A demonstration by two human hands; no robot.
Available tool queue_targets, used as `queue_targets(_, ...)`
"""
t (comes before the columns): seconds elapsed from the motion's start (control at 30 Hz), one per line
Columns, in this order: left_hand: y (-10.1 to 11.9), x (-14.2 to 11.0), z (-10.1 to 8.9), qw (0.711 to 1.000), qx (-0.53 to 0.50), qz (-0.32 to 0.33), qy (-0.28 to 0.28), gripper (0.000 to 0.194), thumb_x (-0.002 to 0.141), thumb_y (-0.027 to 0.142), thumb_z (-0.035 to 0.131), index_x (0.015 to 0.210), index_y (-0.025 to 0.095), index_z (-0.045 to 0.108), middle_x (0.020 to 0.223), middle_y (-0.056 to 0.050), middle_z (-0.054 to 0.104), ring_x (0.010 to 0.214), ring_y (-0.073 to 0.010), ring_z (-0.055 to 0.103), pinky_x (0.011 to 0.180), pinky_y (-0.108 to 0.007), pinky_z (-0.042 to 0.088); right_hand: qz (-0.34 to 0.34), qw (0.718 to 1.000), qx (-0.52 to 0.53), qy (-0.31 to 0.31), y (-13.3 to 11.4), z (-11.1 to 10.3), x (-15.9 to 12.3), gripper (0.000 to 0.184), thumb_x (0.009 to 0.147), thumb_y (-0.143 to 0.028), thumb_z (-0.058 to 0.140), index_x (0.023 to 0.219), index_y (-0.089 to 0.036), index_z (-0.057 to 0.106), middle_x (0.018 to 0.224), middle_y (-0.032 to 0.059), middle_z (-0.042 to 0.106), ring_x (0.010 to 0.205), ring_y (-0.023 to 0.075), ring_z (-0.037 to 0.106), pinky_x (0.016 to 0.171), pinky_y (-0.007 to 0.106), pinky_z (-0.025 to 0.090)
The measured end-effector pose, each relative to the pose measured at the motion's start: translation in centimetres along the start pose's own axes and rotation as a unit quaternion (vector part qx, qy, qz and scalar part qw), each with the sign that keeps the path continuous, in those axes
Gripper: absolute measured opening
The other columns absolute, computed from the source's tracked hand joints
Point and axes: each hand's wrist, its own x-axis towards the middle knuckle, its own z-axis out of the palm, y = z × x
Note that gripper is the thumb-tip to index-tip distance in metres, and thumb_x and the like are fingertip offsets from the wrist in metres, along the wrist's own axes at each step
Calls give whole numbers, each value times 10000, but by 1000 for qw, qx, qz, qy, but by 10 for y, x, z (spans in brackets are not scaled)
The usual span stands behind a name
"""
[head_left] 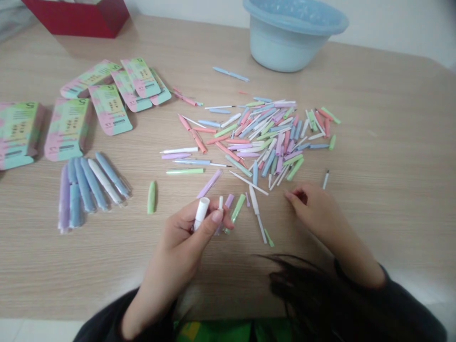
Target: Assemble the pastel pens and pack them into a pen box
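My left hand (188, 237) is closed around a white plastic tube (201, 212) with an open round end facing up. Between its thumb and forefinger stands a thinner white stick (221, 203). Just beyond these fingers lie a purple tube (209, 183) and a green tube (238, 207). My right hand (317, 209) rests at the near right side of a pile of pastel pen parts (263, 133), fingers curled and thumb against forefinger; anything inside them is hidden. A white pen piece with a thin stem (256, 209) lies between the hands.
Several wrapped blue, purple and white pens (83, 183) lie at the left, beside a lone green cap (151, 197). Behind them are pink-green cards and packs (110, 109). A blue basin (285, 42) and a red box (81, 19) stand at the back. Dark hair (313, 289) hangs in front.
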Motion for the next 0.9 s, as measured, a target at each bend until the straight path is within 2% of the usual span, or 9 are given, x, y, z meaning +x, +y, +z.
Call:
queue_targets(0.1,-1,1,-1,1000,13,-11,19,227,931,368,682,772,223,754,734,19,678,708,-139,575,721,-249,437,-10,1000,23,-5,-6,-5,-1,195,926,-294,533,789,-198,633,793,97,705,742,259,643,686,382,442)
queue_targets(0.2,-2,0,0,1000,6,-21,13,171,904,367,715,829,230,785,757,15,733,767,-159,649,761,-249,481,-31,993,114,-23,-23,-18,-2,182,930,-329,571,856,-206,684,760,53,720,700,228,656,655,351,449)
queue_targets(0.33,2,-1,4,999,-17,-43,-3,167,882,355,734,906,216,822,854,-19,793,921,-207,706,855,-268,511,-105,950,283,-77,-58,-27,-14,90,916,-284,650,872,-237,713,765,-16,725,708,157,669,653,270,486)
queue_targets(0.47,6,-2,6,999,-21,-37,-5,171,879,334,731,925,202,830,859,-25,798,856,-196,701,838,-271,522,-137,916,368,-78,-78,-26,-24,71,924,-200,658,916,-247,710,791,-46,722,718,110,662,655,208,500)
queue_targets(0.67,5,-1,7,999,-26,-24,-2,144,887,301,706,856,215,816,661,31,693,640,-130,589,833,-261,520,-167,909,377,-65,-81,-24,-24,117,940,-145,639,968,-241,700,864,-39,737,794,104,683,731,197,532)
queue_targets(0.9,3,-2,7,1000,-5,-20,-7,156,874,338,732,860,201,807,761,-5,747,763,-180,656,860,-291,520,-239,908,341,-53,-85,-23,-21,227,963,-109,583,1063,-246,734,973,2,744,910,137,693,824,251,541)
